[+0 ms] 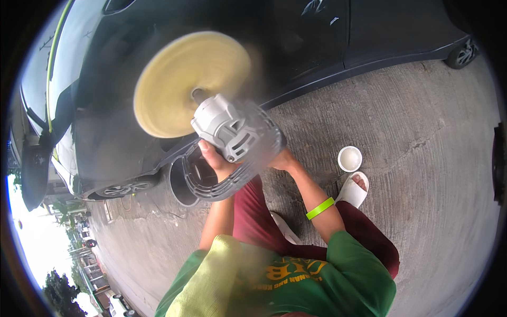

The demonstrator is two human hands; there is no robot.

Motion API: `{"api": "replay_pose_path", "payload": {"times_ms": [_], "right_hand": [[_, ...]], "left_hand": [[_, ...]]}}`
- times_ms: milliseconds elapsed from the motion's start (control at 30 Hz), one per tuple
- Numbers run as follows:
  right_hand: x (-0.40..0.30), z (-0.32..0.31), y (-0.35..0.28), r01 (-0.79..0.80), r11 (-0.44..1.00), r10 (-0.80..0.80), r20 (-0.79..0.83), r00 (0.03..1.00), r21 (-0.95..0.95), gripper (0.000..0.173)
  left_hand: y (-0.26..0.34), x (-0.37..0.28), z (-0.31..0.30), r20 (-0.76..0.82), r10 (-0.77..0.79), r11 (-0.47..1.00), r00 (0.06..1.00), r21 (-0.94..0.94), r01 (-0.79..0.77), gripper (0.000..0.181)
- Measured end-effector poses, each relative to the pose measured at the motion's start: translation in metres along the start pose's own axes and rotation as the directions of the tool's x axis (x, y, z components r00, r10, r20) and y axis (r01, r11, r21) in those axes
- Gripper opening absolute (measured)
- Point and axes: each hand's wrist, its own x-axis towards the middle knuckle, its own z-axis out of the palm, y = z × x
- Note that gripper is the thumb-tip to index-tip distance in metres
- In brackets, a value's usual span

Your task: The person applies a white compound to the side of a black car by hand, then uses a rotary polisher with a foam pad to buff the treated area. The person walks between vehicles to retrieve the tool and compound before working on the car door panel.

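Both of my hands hold a grey rotary polisher. Its large yellow buffing pad, blurred at the surface, stands in front of the dark side of a car; whether it touches the paint I cannot tell. My left hand is wrapped around the left side of the tool, under its D-shaped handle. My right hand closes on the body's rear at the right, with part of its grip hidden behind the tool. A bright green wristband circles the forearm on the right.
A white tub with pale contents stands on the concrete ground beside my slippered foot. A dark bucket is behind the handle, near a car wheel. A yellow-green cloth hangs over my shirt.
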Motion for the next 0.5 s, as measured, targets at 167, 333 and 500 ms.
{"api": "replay_pose_path", "payload": {"times_ms": [167,333,500], "right_hand": [[-0.030,-0.069,0.005,-0.154,0.873,0.162,0.021,0.987,0.463,0.061],[-0.021,-0.086,0.006,-0.045,0.800,0.136,-0.108,0.985,0.599,0.075],[-0.017,-0.069,-0.028,-0.156,0.843,0.203,-0.036,0.979,0.514,0.063]], "left_hand": [[0.005,0.001,0.136,0.229,-0.103,0.962,0.968,0.269,0.039,0.051],[0.003,-0.001,0.198,0.218,-0.210,0.866,0.953,0.495,0.078,0.055],[0.011,0.004,0.153,0.210,-0.126,0.911,0.969,0.410,0.029,0.055]]}}
